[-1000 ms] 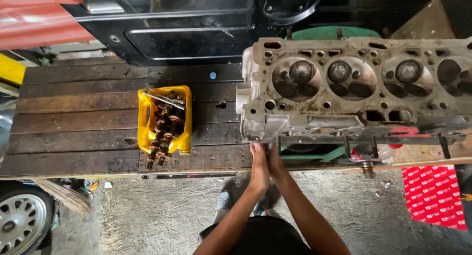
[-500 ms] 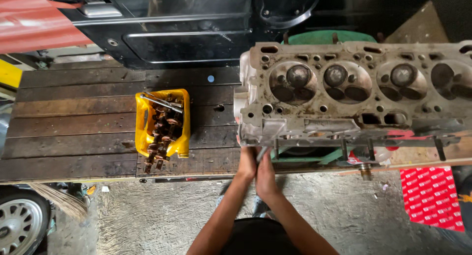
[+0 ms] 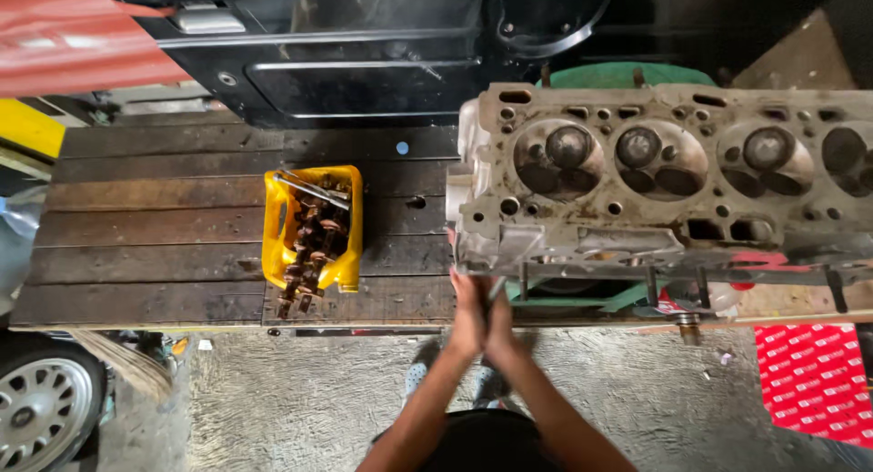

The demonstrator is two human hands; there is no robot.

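My two hands are pressed palm to palm just below the near left corner of the cylinder head. The left hand and the right hand lie flat against each other, fingers straight and pointing up toward the head. A thin rod stands between my palms, its top showing above my fingertips; I think it is a stem or tool going up into the head's underside, but it is too slim and too shadowed for me to be sure. Neither hand is curled round it: it is only squeezed between the flat palms.

The cylinder head lies on the worktop with its combustion chambers facing up, sooty and grimy, and its near edge overhangs the planks above my hands. Well to the left of the head sits a yellow tub full of rusty valves and springs, with a wrench across its top. Behind the head is a black car door and a green can. Below the head's right end, on the concrete floor, lies a red box. Far to the left of the head, at floor level, a wheel shows.
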